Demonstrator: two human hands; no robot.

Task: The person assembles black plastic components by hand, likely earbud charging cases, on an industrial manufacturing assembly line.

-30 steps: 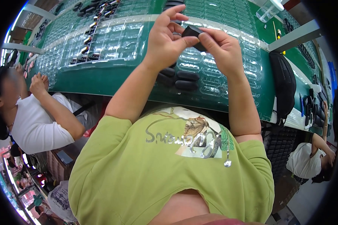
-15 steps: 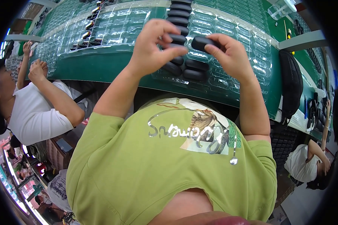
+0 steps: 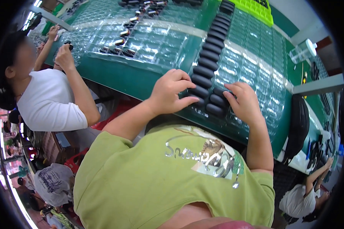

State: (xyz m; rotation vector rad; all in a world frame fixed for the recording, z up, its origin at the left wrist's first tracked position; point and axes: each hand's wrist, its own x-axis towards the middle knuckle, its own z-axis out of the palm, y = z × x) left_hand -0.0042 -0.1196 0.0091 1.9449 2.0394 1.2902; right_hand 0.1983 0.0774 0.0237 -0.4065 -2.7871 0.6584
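A column of glossy black oval pieces (image 3: 208, 63) runs away from me, seated in clear plastic trays (image 3: 252, 65); their exact kind I cannot tell. My left hand (image 3: 173, 92) is at the near end of this column, its thumb and fingers apart on either side of one piece's left end. To the right, a short second column holds three more black pieces (image 3: 215, 110). At its far end, my right hand (image 3: 244, 101) has thumb and forefinger at the right end of the top black piece (image 3: 219, 91). The right fingers partly cover that piece.
The green table (image 3: 141, 82) ends just in front of my body. Small dark parts (image 3: 118, 51) lie on trays at the left. A bright green crate (image 3: 256, 9), a clear jar (image 3: 302, 51) and a black bag (image 3: 297, 126) are to the right. A co-worker (image 3: 51, 95) sits at the left.
My view has shifted and turned. The black piece from my right hand has come down to the top of the short column. My left hand has moved nearer along the long column.
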